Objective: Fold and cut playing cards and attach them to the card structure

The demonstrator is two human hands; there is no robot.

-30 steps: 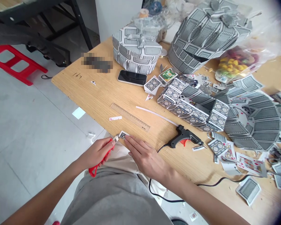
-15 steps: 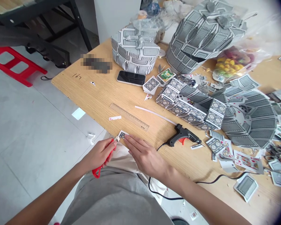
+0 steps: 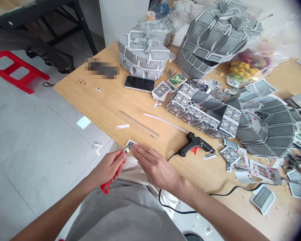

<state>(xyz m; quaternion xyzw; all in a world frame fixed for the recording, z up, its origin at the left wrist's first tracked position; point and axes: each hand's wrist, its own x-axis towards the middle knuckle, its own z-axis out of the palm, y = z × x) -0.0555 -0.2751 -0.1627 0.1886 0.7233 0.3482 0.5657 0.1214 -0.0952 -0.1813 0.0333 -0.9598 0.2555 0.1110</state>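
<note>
My left hand [image 3: 109,169] is closed around a red-handled utility knife [image 3: 105,187], whose loop end hangs below the fist. Its short pale blade [image 3: 126,150] points away from me and meets the near edge of a small patterned playing card piece [image 3: 129,144]. That piece lies flat at the table's front edge. My right hand [image 3: 154,165] is stretched out flat, fingertips pressing on the card piece and partly covering it. Just beyond lie a narrow cut card strip [image 3: 122,127] and a clear ruler [image 3: 137,125].
A black glue gun [image 3: 197,145] with a white glue stick [image 3: 163,121] lies to the right, its cable [image 3: 178,211] looping near my right arm. Behind are a phone [image 3: 139,83], woven card baskets [image 3: 143,53] and a card box [image 3: 203,115]. Loose cards [image 3: 263,172] litter the right side.
My left hand and the knife have shifted slightly right and down, with the blade drawn a little toward me. My right hand stays on the card piece.
</note>
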